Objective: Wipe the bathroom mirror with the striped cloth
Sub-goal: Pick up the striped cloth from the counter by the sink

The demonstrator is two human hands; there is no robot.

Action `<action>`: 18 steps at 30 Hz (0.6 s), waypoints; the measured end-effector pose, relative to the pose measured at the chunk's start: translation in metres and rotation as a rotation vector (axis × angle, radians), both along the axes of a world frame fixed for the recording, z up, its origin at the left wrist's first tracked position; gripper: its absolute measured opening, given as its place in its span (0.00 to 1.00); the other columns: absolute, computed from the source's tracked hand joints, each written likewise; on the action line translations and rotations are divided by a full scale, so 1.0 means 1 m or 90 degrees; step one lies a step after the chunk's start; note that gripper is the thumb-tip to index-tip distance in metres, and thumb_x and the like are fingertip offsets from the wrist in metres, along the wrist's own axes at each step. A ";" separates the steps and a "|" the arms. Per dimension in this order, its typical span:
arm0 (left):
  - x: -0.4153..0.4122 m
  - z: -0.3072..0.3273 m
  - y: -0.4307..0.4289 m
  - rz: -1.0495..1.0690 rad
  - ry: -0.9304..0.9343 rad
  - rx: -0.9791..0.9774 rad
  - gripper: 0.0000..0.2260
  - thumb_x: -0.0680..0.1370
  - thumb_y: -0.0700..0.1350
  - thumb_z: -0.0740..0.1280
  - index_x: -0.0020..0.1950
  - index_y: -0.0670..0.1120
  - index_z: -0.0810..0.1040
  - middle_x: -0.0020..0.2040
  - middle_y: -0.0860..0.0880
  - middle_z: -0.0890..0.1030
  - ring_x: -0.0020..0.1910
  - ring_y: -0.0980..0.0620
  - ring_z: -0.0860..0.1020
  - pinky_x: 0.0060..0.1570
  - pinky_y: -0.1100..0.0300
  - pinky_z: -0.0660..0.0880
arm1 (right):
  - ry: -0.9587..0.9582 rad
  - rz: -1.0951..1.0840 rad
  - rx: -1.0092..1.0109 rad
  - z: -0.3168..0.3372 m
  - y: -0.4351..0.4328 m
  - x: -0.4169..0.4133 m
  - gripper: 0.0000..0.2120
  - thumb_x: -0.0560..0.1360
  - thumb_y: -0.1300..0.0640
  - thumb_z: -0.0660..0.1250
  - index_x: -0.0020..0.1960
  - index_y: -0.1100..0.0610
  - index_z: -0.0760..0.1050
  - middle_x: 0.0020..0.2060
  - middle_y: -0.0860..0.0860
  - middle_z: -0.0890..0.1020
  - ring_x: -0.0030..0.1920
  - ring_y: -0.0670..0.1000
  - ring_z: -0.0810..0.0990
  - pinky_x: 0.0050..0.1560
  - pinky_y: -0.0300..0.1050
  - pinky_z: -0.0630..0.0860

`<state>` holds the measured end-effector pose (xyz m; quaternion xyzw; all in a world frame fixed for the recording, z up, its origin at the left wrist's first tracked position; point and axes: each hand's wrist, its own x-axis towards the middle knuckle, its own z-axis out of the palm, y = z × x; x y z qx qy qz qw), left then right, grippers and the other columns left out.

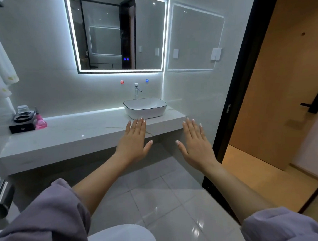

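Note:
The bathroom mirror (113,33) hangs on the far wall, framed by a bright white light strip. My left hand (134,139) and my right hand (196,143) are stretched out in front of me, palms down, fingers straight, holding nothing. Both hover in the air before the front edge of the white counter (70,133), well below the mirror. No striped cloth shows anywhere in view.
A white basin (145,107) with a chrome tap (136,91) stands on the counter's right end. A pink bottle (40,121), a glass and a black tray sit at its left end. A white robe hangs far left. An open dark-framed doorway (235,106) is on the right.

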<state>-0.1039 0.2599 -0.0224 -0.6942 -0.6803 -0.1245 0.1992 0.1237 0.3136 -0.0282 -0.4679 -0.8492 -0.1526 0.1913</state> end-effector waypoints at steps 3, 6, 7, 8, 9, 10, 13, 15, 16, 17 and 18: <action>-0.005 -0.005 0.024 -0.018 -0.008 0.000 0.33 0.81 0.58 0.47 0.77 0.41 0.41 0.78 0.43 0.43 0.77 0.47 0.41 0.70 0.55 0.30 | -0.009 -0.004 -0.007 -0.002 0.025 -0.003 0.34 0.82 0.41 0.44 0.78 0.59 0.35 0.78 0.55 0.38 0.77 0.52 0.33 0.73 0.45 0.28; -0.011 -0.008 0.049 -0.020 -0.009 0.002 0.32 0.81 0.59 0.47 0.77 0.41 0.41 0.78 0.43 0.43 0.77 0.47 0.41 0.69 0.56 0.30 | -0.006 -0.008 -0.021 -0.005 0.051 -0.006 0.33 0.82 0.41 0.44 0.78 0.59 0.36 0.78 0.55 0.39 0.77 0.52 0.33 0.73 0.45 0.29; -0.012 -0.009 0.058 -0.019 -0.013 -0.001 0.32 0.81 0.59 0.47 0.77 0.41 0.41 0.78 0.44 0.43 0.77 0.47 0.41 0.69 0.56 0.30 | -0.005 -0.006 -0.025 -0.006 0.061 -0.006 0.33 0.82 0.41 0.44 0.78 0.59 0.36 0.78 0.55 0.39 0.77 0.52 0.34 0.73 0.45 0.29; -0.014 -0.010 0.067 -0.018 -0.018 -0.003 0.32 0.81 0.59 0.47 0.77 0.41 0.41 0.78 0.43 0.43 0.77 0.46 0.41 0.70 0.56 0.30 | -0.003 -0.001 -0.026 -0.007 0.071 -0.007 0.33 0.82 0.42 0.44 0.78 0.59 0.37 0.78 0.55 0.39 0.77 0.52 0.34 0.74 0.45 0.29; -0.015 -0.010 0.077 -0.016 -0.020 -0.003 0.32 0.81 0.59 0.47 0.77 0.41 0.41 0.78 0.43 0.43 0.77 0.46 0.40 0.70 0.56 0.31 | 0.000 0.008 -0.025 -0.008 0.082 -0.008 0.33 0.82 0.42 0.44 0.78 0.59 0.37 0.78 0.55 0.40 0.77 0.51 0.35 0.74 0.45 0.30; -0.016 -0.010 0.087 -0.012 -0.022 -0.002 0.32 0.81 0.59 0.48 0.77 0.41 0.41 0.78 0.43 0.42 0.77 0.47 0.40 0.70 0.56 0.31 | 0.001 0.019 -0.026 -0.009 0.094 -0.008 0.33 0.83 0.42 0.45 0.78 0.58 0.37 0.78 0.54 0.40 0.78 0.51 0.36 0.74 0.44 0.31; -0.018 -0.013 0.121 0.002 -0.040 0.015 0.33 0.81 0.58 0.49 0.76 0.41 0.39 0.78 0.43 0.40 0.76 0.48 0.39 0.69 0.57 0.30 | 0.022 0.049 -0.029 -0.012 0.135 -0.008 0.32 0.83 0.43 0.47 0.79 0.57 0.38 0.79 0.53 0.42 0.78 0.50 0.38 0.76 0.44 0.34; -0.016 -0.014 0.147 0.016 -0.042 0.012 0.33 0.81 0.58 0.49 0.76 0.42 0.39 0.78 0.44 0.39 0.76 0.48 0.38 0.69 0.57 0.31 | 0.036 0.057 -0.034 -0.013 0.169 -0.005 0.32 0.83 0.44 0.49 0.79 0.57 0.39 0.79 0.53 0.43 0.78 0.50 0.39 0.76 0.43 0.35; -0.014 -0.015 0.162 0.024 -0.041 0.008 0.33 0.81 0.58 0.49 0.76 0.42 0.39 0.78 0.44 0.40 0.76 0.48 0.39 0.70 0.57 0.31 | 0.040 0.061 -0.035 -0.013 0.187 -0.001 0.32 0.83 0.44 0.49 0.79 0.57 0.40 0.79 0.52 0.43 0.78 0.50 0.39 0.76 0.43 0.35; -0.012 -0.015 0.178 0.031 -0.040 0.008 0.33 0.80 0.58 0.49 0.77 0.41 0.39 0.78 0.44 0.40 0.76 0.48 0.39 0.71 0.56 0.31 | 0.042 0.066 -0.035 -0.013 0.207 0.002 0.32 0.83 0.44 0.49 0.79 0.57 0.40 0.79 0.52 0.43 0.78 0.50 0.39 0.76 0.43 0.35; -0.010 -0.016 0.194 0.039 -0.038 0.008 0.33 0.80 0.58 0.50 0.77 0.41 0.39 0.78 0.44 0.40 0.77 0.47 0.39 0.71 0.56 0.32 | 0.039 0.072 -0.037 -0.014 0.227 0.007 0.32 0.83 0.44 0.49 0.79 0.57 0.40 0.79 0.52 0.43 0.78 0.50 0.39 0.76 0.43 0.36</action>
